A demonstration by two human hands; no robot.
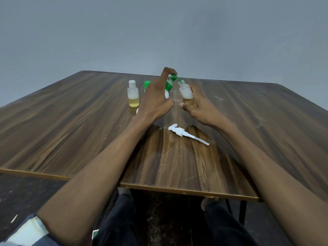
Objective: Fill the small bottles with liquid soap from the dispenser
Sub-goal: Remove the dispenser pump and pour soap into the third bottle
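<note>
Dark trousers (117,222) fill the bottom centre of the frame, below the near edge of a wood-grain table (71,132) with a glossy, streaked top. Both bare forearms reach up the frame from the lower corners.

Just above the middle of the tabletop lies a white plastic pump head (186,133), its thin dip tube pointing toward the lower right, long axis slanting across the grain.

Higher up, the left hand (156,98) curls round a green-topped dispenser (169,86), one finger hooked over its green spout (175,78). The dispenser's body is mostly hidden behind that hand; the spout angles down to the right, its tip at the open mouth of a small bottle (185,91). The right hand (197,105) grips this translucent, rounded bottle near its base, tilting its neck toward the upper left; yellowish liquid shows low in it between the fingers.

Left of the hands stands a second small bottle (133,94), upright, capped in white, cloudy plastic with pale yellow liquid in its lower third. A green cap (147,84) peeks out just beside the left hand.
</note>
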